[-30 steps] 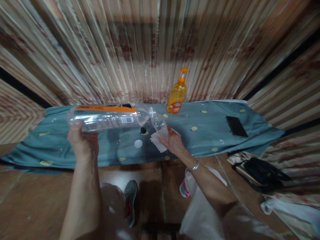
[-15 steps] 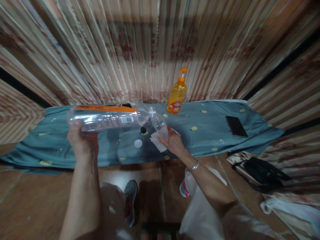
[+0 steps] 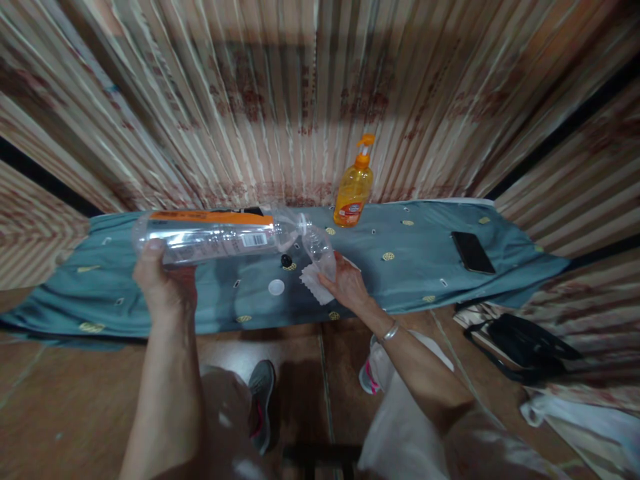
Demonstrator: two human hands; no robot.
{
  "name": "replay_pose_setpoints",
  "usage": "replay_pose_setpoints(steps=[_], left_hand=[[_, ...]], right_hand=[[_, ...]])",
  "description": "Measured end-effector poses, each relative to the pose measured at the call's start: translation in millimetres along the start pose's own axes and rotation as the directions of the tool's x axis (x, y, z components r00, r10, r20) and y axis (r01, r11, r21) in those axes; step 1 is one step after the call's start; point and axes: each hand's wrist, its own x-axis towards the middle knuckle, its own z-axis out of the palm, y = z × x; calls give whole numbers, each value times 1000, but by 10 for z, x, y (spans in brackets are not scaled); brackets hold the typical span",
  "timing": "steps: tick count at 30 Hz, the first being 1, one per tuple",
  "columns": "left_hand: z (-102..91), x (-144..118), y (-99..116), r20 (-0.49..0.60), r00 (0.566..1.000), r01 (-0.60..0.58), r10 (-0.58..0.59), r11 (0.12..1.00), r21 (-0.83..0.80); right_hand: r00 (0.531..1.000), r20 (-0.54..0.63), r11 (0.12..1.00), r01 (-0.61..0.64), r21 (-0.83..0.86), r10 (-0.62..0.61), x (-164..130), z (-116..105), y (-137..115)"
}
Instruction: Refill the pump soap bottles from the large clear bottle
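My left hand grips a large clear plastic bottle with an orange label, held on its side above a cloth-covered bench. Its open mouth meets the mouth of a small clear bottle, which my right hand holds tilted together with a white tissue. Under the bottles, a white cap and a small black cap lie on the cloth.
The teal patterned cloth covers the long bench. An orange pump bottle stands at its back by the striped curtain. A black phone lies to the right. A black bag sits on the floor at right.
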Motion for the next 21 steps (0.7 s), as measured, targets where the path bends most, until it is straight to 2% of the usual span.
replay_pose_setpoints(steps=[6, 13, 21], left_hand=[[-7, 16, -16, 3, 1000, 6, -6, 999, -49], [-22, 15, -21, 33, 999, 4, -3, 1000, -19], [-8, 26, -22, -2, 1000, 8, -8, 1000, -29]], right_hand=[[1000, 3, 1000, -7, 6, 7, -2, -20, -10], [1000, -8, 1000, 5, 9, -5, 2, -4, 0], [999, -32, 1000, 17, 2, -17, 4, 44, 24]])
